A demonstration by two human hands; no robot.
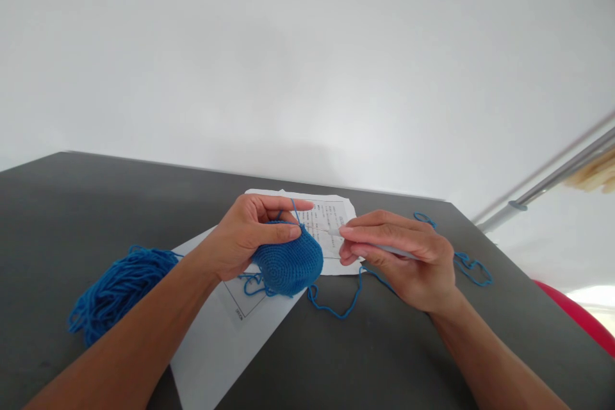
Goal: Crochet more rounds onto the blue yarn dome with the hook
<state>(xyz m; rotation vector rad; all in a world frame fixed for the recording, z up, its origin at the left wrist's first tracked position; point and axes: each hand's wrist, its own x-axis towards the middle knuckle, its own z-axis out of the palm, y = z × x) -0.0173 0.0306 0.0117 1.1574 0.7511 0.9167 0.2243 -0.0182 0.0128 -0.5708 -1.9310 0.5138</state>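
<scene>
A rounded blue crochet piece [289, 264] is pinched at its upper edge between the thumb and fingers of my left hand [247, 227]. Blue working yarn [295, 209] runs up from that edge over my outstretched left index finger. My right hand [401, 253] grips the pale handle of a crochet hook [396, 251], whose thin shaft points left to the edge of the piece. Whether the tip sits inside a stitch is too small to tell. Loose blue yarn [343, 316] trails on the table below and between my hands.
A skein of blue yarn [122, 288] lies left, partly behind my left forearm. Printed sheets [230, 359] lie under my hands on the dark table [365, 365]. More yarn [473, 269] curls at the right. A white wall [288, 64] stands behind; a metal rail [567, 166] is far right.
</scene>
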